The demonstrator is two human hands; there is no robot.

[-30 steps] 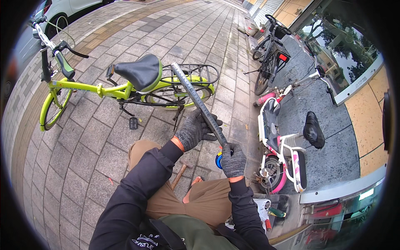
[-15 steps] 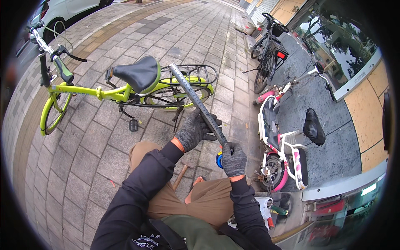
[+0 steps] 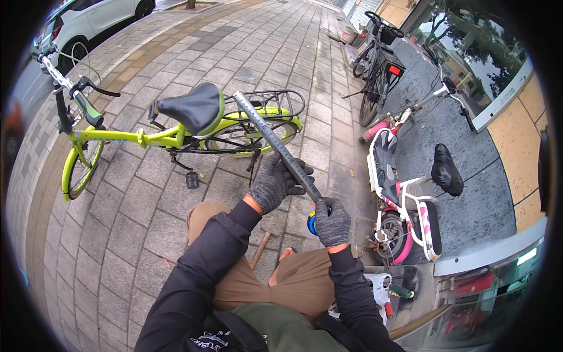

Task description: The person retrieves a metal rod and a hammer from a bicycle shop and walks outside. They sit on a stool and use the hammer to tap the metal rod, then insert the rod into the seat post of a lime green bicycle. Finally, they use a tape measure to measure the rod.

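Observation:
A long grey strip with fine markings, which looks like the blade of a tape measure (image 3: 258, 121), slants from the far left down to my right hand. My gloved left hand (image 3: 275, 185) supports it partway along, fingers curled around its underside. My gloved right hand (image 3: 332, 222) is closed around the near end. A blue rounded part (image 3: 312, 223), apparently the tape's case, peeks out beside that hand, mostly hidden. The blade's far end overlaps the view of the rear rack of a lime-green bicycle (image 3: 158, 138) with a black saddle (image 3: 196, 108).
On the paving between my legs lies a hammer (image 3: 260, 251) with a wooden handle. At right stand a white-and-pink scooter (image 3: 404, 205) and a black bicycle (image 3: 378, 73). A white plastic bag (image 3: 379, 286) and green bottle (image 3: 402, 291) lie by my right forearm. A white car (image 3: 97, 26) is parked far left.
The view has shifted slightly, so the surroundings sit a little differently in it. Both hands keep their hold on the tape measure, with its blade at nearly the same slant.

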